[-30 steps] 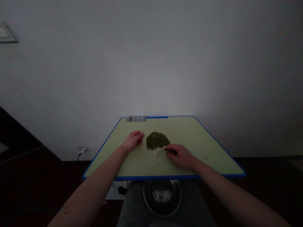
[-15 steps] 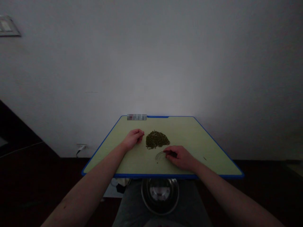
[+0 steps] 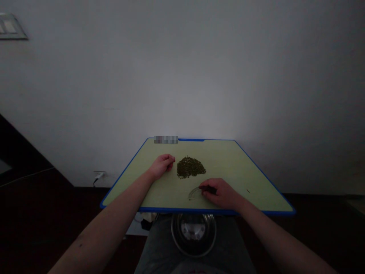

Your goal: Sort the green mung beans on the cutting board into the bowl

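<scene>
A pile of small green-brown grains (image 3: 190,168) lies on a pale green board with a blue rim (image 3: 222,153). My left hand (image 3: 163,166) rests on the board just left of the pile, its fingers closed together; anything in them is hidden. Lower right of the pile is my right hand (image 3: 218,192), thumb and fingers curled together at the board's surface. At its fingertips shows a faint curved, finely ruled arc (image 3: 194,192); whether it is printed or a loose thing I cannot tell. What the right fingers hold, if anything, is too dark to make out.
A shiny metal bowl (image 3: 194,249) sits on my lap below the board's near edge. A thin dark bit (image 3: 248,191) lies on the right of the board. Behind stands a pale wall (image 3: 194,76), with a plugged-in socket (image 3: 99,174) low on the left.
My right hand has shifted slightly toward the near edge, and the ruled arc at its fingertips appears lower. My left hand keeps its place beside the pile. The view has tilted a little.
</scene>
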A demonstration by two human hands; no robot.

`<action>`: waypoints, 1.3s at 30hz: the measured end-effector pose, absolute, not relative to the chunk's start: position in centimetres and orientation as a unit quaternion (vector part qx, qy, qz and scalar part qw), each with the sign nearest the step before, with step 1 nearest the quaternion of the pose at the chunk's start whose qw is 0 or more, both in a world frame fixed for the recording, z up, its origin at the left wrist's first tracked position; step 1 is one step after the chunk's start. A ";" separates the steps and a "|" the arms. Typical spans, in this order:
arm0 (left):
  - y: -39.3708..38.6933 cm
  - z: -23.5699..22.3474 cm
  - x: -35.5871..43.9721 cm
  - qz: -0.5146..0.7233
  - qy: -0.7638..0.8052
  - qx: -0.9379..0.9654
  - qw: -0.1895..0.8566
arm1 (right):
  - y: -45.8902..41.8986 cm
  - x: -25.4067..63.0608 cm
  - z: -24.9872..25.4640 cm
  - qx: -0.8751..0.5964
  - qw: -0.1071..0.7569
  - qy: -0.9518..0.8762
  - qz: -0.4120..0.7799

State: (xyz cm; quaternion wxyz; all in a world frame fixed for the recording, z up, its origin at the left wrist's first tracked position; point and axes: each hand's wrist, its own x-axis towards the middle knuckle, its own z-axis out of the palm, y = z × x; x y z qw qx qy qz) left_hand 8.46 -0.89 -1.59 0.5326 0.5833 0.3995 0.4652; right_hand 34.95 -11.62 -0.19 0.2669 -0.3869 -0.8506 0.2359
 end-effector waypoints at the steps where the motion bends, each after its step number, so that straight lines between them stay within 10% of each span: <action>1: -0.9 -1.6 8.4 0.464 0.402 0.585 0.531 | -11.7 35.0 -0.2 -0.387 0.267 -0.849 0.240; 39: -1.2 -1.2 8.6 0.459 0.399 0.592 0.528 | -12.5 32.9 0.6 -0.352 0.233 -0.855 0.301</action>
